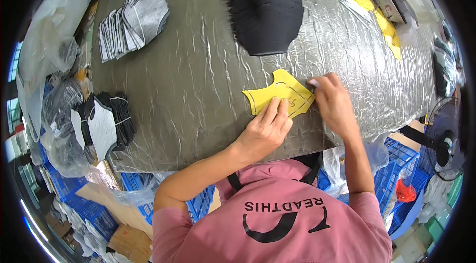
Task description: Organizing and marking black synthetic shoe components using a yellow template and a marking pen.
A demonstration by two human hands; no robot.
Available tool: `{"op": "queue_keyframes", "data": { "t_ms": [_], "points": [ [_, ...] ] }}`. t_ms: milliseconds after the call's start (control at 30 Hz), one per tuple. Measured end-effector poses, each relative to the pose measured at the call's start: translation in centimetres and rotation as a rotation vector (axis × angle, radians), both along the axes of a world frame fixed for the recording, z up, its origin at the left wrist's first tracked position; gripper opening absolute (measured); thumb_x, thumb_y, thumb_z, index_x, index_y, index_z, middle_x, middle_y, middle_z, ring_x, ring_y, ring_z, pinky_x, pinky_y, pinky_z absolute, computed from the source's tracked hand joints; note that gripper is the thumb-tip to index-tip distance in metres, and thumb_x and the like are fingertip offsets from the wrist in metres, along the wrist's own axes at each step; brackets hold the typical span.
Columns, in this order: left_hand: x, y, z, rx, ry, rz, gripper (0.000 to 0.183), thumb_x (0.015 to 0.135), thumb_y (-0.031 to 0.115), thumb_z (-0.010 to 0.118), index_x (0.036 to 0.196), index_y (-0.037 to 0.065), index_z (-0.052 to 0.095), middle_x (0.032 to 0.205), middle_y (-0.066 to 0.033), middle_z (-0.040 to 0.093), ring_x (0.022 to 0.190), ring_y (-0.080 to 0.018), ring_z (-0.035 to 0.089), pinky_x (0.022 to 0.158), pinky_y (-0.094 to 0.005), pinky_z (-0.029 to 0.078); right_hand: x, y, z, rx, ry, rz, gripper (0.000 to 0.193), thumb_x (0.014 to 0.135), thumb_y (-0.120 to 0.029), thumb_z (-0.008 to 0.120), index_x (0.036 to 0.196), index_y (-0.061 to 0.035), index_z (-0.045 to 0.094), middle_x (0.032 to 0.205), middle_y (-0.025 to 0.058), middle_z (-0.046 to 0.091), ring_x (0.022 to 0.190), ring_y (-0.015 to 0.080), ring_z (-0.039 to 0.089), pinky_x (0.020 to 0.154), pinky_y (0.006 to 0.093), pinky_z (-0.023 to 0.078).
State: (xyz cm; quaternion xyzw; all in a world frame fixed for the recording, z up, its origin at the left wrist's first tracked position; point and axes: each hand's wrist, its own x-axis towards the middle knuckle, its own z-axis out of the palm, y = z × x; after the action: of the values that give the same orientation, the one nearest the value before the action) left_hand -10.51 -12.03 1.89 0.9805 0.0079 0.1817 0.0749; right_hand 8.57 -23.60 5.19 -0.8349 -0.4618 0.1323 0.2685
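Apparently marking: your left hand (265,131), fingers together, presses the yellow template (262,98); your right hand (336,106) pinches a white bit (313,82) beside it. Next calls for steady pressure.

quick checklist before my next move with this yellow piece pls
1. Left hand steadying yellow piece: ok, fingertips rest on it.
2. Right hand at the piece's right corner: ok.
3. Tool in right hand: cannot tell, too small to make out.
4. Black stack apart from the yellow piece: ok, a gap shows.
5. Anything under the yellow piece: cannot tell, hidden.
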Motion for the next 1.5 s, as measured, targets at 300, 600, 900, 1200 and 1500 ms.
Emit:
{"op": "queue_keyframes", "data": {
  "t_ms": [300,600,900,1200,1500],
  "points": [
    [-0.4,0.4,0.8,-0.219,-0.067,0.015,0.023,0.082,0.007,0.065,0.104,0.003,0.064,0.126,-0.0143,0.062,0.120,-0.0312,0.057,0.101,-0.0439,0.046,-1.5,-0.4,0.3,0.092,0.280,-0.159,0.015,0.089,-0.010,0.066,0.103,-0.0051,0.066,0.089,0.0063,0.062,0.073,0.0184,0.060,0.065,0.0334,0.049],
    [1.5,3.4,2.5,-0.316,0.153,0.350,0.039,0.079,0.005,0.064,0.118,0.003,0.056,0.114,-0.0130,0.052,0.110,-0.0330,0.049,0.098,-0.0475,0.034,12.3,-5.4,-5.2,1.050,1.349,-0.500,0.041,0.098,-0.013,0.060,0.136,0.0012,0.054,0.079,-0.0082,0.049,0.059,0.0015,0.036,0.051,0.0188,0.031],
    [-1.1,4.5,2.0,-0.472,0.066,0.439,0.025,0.075,0.001,0.060,0.097,0.006,0.050,0.091,-0.0121,0.055,0.094,-0.0318,0.056,0.093,-0.0455,0.036,13.6,-6.2,-7.0,1.084,1.467,-0.445,0.035,0.102,-0.013,0.056,0.132,0.0027,0.052,0.074,-0.0072,0.044,0.056,0.0027,0.034,0.047,0.0184,0.031],
    [-5.4,11.0,4.8,-0.137,0.097,0.734,0.055,0.080,0.007,0.067,0.131,0.001,0.048,0.137,-0.0197,0.048,0.129,-0.0375,0.043,0.108,-0.0546,0.029,10.4,-4.2,-2.8,0.422,1.106,-0.233,0.011,0.093,-0.013,0.063,0.101,-0.0096,0.070,0.075,-0.0104,0.059,0.057,-0.0017,0.037,0.051,0.0171,0.026],
    [8.2,8.2,-0.8,-0.096,-0.013,0.465,0.074,0.084,0.008,0.070,0.149,-0.003,0.036,0.149,-0.0213,0.040,0.136,-0.0392,0.040,0.113,-0.0497,0.032,9.2,-3.6,-2.9,0.378,1.127,-0.307,0.016,0.091,-0.019,0.066,0.102,-0.0097,0.071,0.078,-0.0090,0.061,0.060,0.0011,0.045,0.055,0.0185,0.034]
  ]
}}
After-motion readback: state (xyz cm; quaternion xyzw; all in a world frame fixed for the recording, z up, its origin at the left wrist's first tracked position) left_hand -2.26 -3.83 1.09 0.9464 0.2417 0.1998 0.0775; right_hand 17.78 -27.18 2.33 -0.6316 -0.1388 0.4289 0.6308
